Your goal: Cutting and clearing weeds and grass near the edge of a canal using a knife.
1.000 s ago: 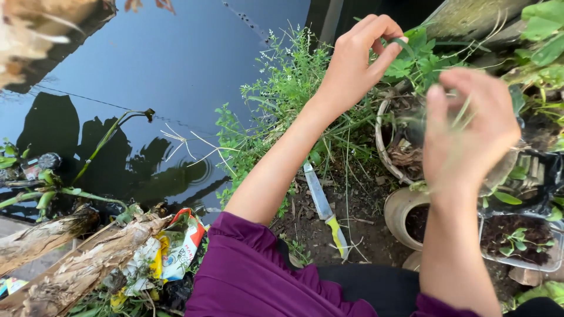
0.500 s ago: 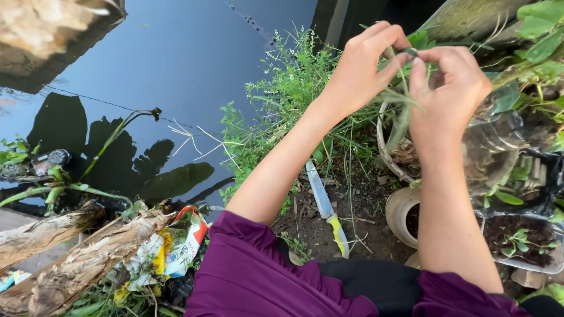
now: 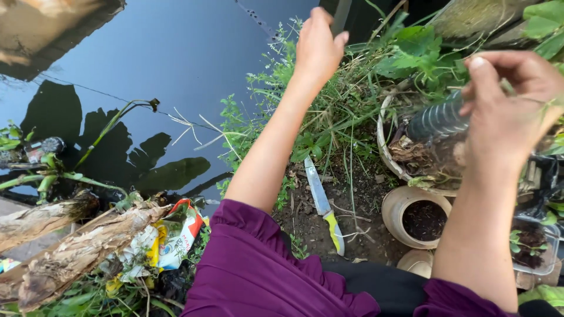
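Right hand pinches thin grass stems above the clear bottle in a basket. Beside the basket, nearer, sit a clay pot and a knife. Beyond, the left hand hangs loosely curled, empty, over weeds.

Crumpled white-yellow-red wrapper beside bank

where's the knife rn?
The steel-bladed knife with yellow-green handle lies on bare soil, centre-bottom, beside the left forearm, left of the round tan clay pot.
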